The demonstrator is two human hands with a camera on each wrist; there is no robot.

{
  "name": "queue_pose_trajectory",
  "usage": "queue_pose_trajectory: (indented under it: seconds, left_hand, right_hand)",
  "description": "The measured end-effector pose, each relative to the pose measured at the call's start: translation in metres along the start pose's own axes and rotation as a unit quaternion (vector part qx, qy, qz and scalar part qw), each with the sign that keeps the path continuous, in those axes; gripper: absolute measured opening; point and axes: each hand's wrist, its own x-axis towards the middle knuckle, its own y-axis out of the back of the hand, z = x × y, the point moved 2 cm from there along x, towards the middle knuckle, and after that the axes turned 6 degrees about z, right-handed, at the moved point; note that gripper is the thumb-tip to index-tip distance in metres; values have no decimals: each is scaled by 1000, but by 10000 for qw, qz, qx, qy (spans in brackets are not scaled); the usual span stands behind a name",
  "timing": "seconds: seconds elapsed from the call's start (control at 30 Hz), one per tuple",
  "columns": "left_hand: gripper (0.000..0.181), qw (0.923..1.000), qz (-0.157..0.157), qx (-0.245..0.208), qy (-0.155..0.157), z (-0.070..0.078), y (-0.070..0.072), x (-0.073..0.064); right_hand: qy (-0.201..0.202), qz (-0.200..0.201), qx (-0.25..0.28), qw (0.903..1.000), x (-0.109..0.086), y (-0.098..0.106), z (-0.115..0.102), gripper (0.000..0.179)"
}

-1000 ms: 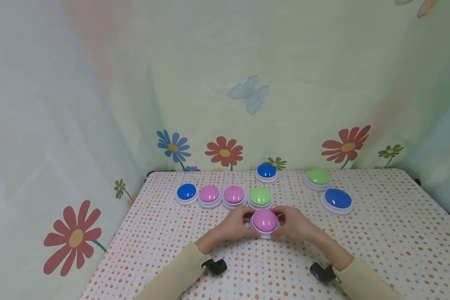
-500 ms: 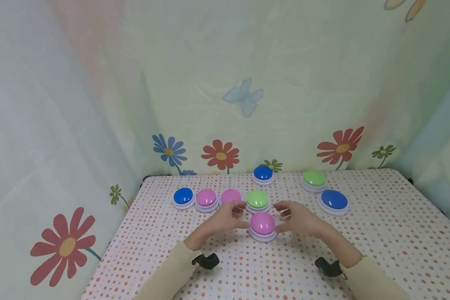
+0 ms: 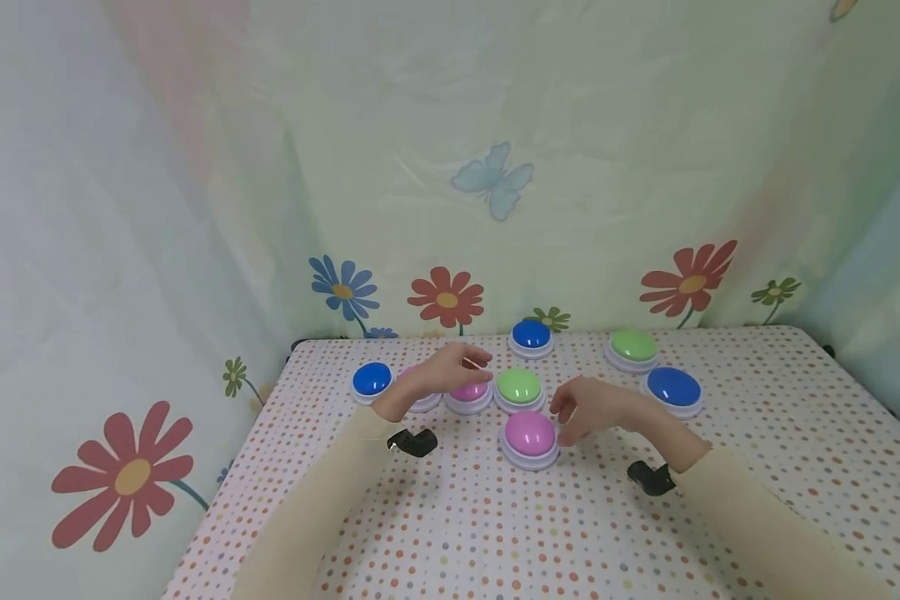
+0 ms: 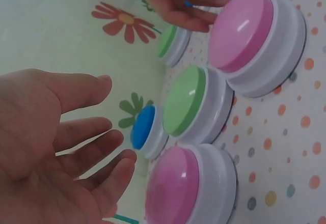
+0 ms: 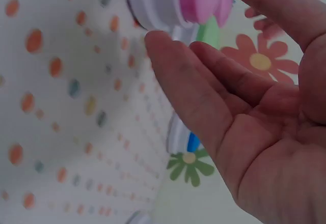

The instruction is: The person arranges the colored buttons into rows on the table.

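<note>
Front pink button (image 3: 530, 433) is our landmark: dome up on its white base, lying flat on the dotted bench (image 3: 487, 525), nearest button to us. Just to its right we have the right hand (image 3: 598, 408), thumb near the rim of the base, fingers loosely bent and apart from the thumb; contact with the base, we can't tell. Right behind the landmark, slightly left: green button (image 3: 519, 385); their bases overlap in our left wrist view, so touching or not, we can't tell. From there a row runs off to the landmark's left: second pink button (image 3: 471, 392), third pink button (image 3: 424, 405) partly hidden by the left wrist, left blue button (image 3: 372, 379) last. Over those pinks, behind and left of the landmark, we get the left hand (image 3: 447, 367) in the air, fingers apart from the thumb. Behind and well right of the landmark: right blue button (image 3: 673, 388); farther back, rear green button (image 3: 633, 346). Farthest button, straight behind the landmark past the green one: rear blue button (image 3: 531, 335). Behind them all we log a pale backdrop (image 3: 390, 100), blue butterfly (image 3: 493, 180) and red flower (image 3: 446, 298) printed on it.
</note>
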Motion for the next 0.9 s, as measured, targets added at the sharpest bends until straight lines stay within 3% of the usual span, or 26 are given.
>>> queue_pose_trajectory:
  seconds: [0.13, 0.27, 0.47, 0.7, 0.9]
  left_hand:
    - [43, 9998, -29, 140, -102, 0, 3, 16]
    - [42, 9985, 162, 441, -270, -1, 5, 37]
    - [44, 9959, 435, 759, -237, 4, -1, 61]
    - [49, 9969, 391, 683, -60, 10, -19, 83]
    - [43, 9975, 515, 470, -105, 9, -24, 96]
  right_hand:
    - [-27, 3, -19, 10000, 3, 1, 3, 51]
    - [77, 148, -78, 9998, 17, 19, 6, 54]
    - [272, 373, 345, 9983, 45, 42, 4, 57]
    - [295, 688, 737, 9945, 75, 50, 8, 58]
    - [408, 1182, 1090, 9861, 95, 49, 18, 57]
